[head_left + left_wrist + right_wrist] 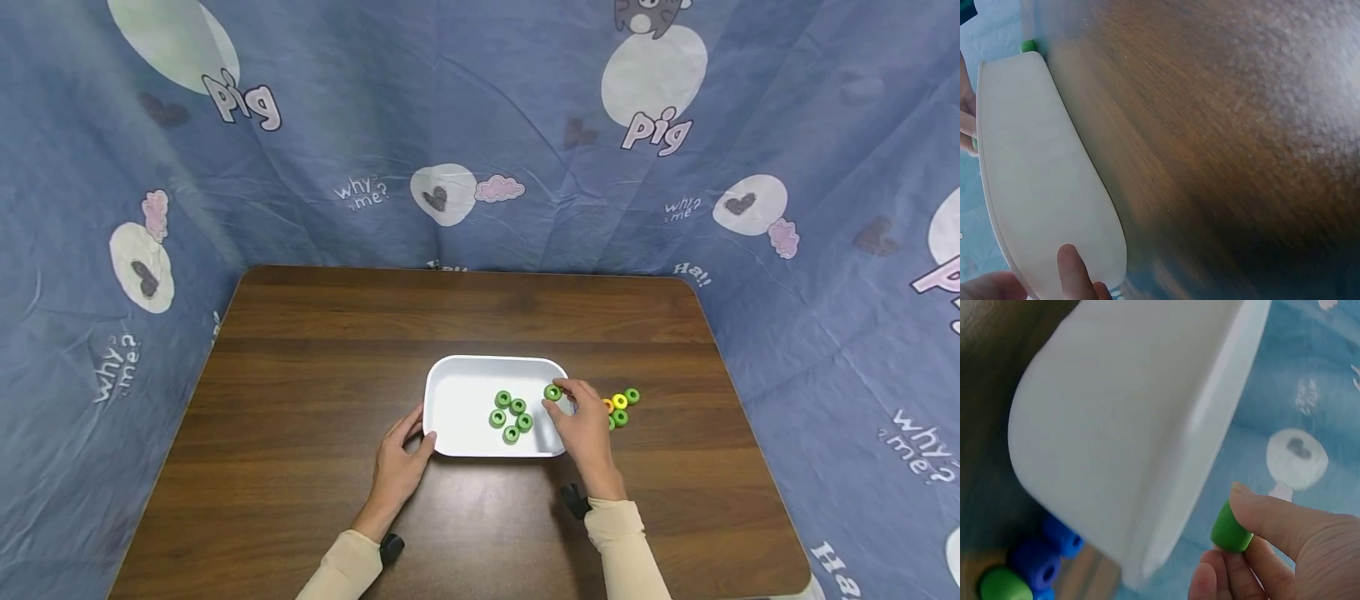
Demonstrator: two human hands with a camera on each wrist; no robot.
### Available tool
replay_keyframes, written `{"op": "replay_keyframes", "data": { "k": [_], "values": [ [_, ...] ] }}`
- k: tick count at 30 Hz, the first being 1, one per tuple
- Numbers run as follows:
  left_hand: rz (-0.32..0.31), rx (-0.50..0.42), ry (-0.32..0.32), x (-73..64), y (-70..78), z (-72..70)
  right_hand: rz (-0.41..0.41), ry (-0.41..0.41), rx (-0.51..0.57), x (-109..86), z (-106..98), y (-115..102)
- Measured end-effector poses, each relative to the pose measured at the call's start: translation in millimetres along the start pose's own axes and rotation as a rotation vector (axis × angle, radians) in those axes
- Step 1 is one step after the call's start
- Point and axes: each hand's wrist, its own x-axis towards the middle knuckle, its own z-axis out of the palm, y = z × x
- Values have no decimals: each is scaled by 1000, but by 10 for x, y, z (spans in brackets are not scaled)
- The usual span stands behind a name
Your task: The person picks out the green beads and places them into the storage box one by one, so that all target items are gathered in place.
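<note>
A white tray point(457, 429) with rounded corners stands on the table. My left hand point(401, 462) holds its left end, thumb at the rim; in the left wrist view a finger point(1072, 269) lies against the outer wall. Several green ring-shaped beads point(512, 434) lie inside the tray, right of its middle. Over the tray's right end, my right hand point(585, 425) pinches another green bead point(552, 392) between thumb and fingers. That bead point(1230, 530) shows as a short cylinder in the right wrist view, above the rim.
Right of the tray, partly behind my right hand, lie loose beads: green point(632, 396), yellow point(619, 402) and orange point(608, 406). Blue beads point(1038, 559) sit close by the tray in the right wrist view. A patterned blue cloth point(300, 183) hangs around the brown wooden table point(315, 375).
</note>
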Motion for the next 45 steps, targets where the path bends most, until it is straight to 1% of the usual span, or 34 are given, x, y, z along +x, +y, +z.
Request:
{"op": "replay_keyframes", "data": {
  "k": [4,7,12,16,18,22,27,31,37,45],
  "values": [
    [-2,-1,-4,-1,0,-5,-50,-29,-40,17,112,12],
    [0,-1,-3,-3,-3,-12,-97,-65,-72,36,178,37],
    [-3,2,0,-3,-9,-23,-169,-134,-185,58,251,61],
    [-6,1,-5,-5,-3,-25,-164,-175,-271,80,275,20],
    [-8,1,-6,-6,1,-24,-154,-190,-296,92,293,2],
    [-16,5,-11,-7,8,-24,-141,-211,-310,93,316,-25],
    [-31,10,-18,-8,17,-27,-109,-243,-294,86,335,-30],
    [-29,10,-18,-8,20,-26,-80,-271,-282,94,358,-23],
    [-18,10,-14,-13,23,-19,-98,-295,-298,88,394,2],
    [-24,10,-9,-21,48,-12,-100,-304,-270,75,382,4]
  ]
}}
